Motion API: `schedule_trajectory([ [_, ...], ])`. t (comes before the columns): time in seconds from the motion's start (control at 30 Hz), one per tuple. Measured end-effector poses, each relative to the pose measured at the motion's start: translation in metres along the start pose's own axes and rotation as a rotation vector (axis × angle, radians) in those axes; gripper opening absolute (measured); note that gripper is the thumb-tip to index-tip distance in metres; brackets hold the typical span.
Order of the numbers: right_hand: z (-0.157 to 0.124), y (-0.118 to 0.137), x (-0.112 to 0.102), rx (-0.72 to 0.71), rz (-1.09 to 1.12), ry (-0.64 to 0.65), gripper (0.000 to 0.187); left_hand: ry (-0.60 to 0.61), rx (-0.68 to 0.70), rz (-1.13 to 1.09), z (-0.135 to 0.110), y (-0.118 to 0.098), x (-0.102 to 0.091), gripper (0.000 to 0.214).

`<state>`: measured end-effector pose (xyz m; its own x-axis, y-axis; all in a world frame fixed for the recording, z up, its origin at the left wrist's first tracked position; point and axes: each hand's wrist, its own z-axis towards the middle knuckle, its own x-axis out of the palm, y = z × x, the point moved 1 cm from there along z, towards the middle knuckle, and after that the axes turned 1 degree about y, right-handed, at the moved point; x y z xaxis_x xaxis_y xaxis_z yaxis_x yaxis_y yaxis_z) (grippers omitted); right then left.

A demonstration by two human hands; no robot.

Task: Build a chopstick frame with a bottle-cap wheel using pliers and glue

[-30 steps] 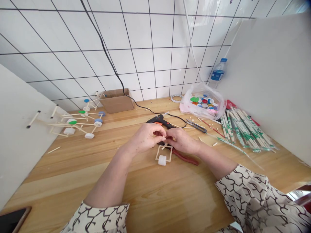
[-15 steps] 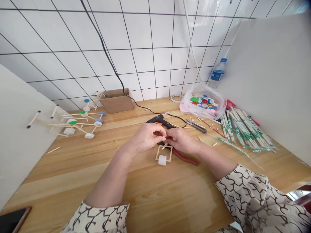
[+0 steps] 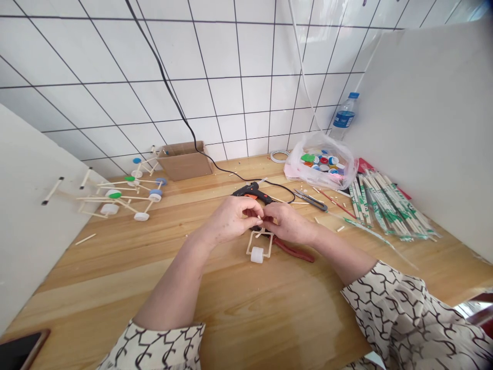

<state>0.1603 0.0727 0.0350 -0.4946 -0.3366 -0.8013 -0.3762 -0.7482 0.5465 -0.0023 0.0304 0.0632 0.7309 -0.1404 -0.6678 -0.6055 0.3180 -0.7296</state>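
My left hand and my right hand meet at the middle of the wooden table, fingertips pinched together on the far end of a small stick frame. The frame is made of thin wooden sticks and carries a white bottle cap as a wheel at its near end. What the fingertips pinch is too small to make out beyond the frame itself. Red-handled pliers lie under my right wrist. A black glue gun lies just beyond my hands.
Finished stick-and-cap models sit at the left by a cardboard box. At the right are a plastic bag of coloured caps, scissors, wrapped chopsticks and a water bottle. White boards flank both sides. A phone lies near-left.
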Motion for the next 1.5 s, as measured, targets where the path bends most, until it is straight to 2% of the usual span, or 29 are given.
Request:
schedule_trajectory([
  [0.5,-0.002,0.008,-0.013,0.047,-0.024,0.051,0.009,0.011,-0.002,-0.037,-0.001,0.000,-0.002,0.010],
  [0.63,-0.002,0.009,-0.016,0.037,-0.018,0.060,0.006,0.014,-0.027,-0.019,-0.004,-0.005,-0.008,0.010],
  [0.77,-0.003,0.010,-0.023,0.091,0.014,0.065,0.009,0.032,-0.027,0.001,-0.007,-0.008,-0.019,0.012],
  [0.97,-0.005,0.005,-0.048,0.077,-0.042,-0.052,0.010,-0.052,-0.076,0.057,-0.011,-0.011,-0.033,0.016],
  [1.2,-0.020,0.001,-0.081,0.127,-0.082,-0.216,0.012,-0.075,-0.122,0.117,-0.012,-0.009,-0.030,0.017],
  [1.37,-0.047,-0.011,-0.085,0.185,-0.088,-0.273,0.012,-0.091,-0.135,0.185,-0.008,-0.005,-0.021,0.019],
  [1.5,-0.064,-0.019,-0.084,0.211,-0.124,-0.288,0.013,-0.124,-0.173,0.153,-0.008,0.004,-0.014,0.019],
])
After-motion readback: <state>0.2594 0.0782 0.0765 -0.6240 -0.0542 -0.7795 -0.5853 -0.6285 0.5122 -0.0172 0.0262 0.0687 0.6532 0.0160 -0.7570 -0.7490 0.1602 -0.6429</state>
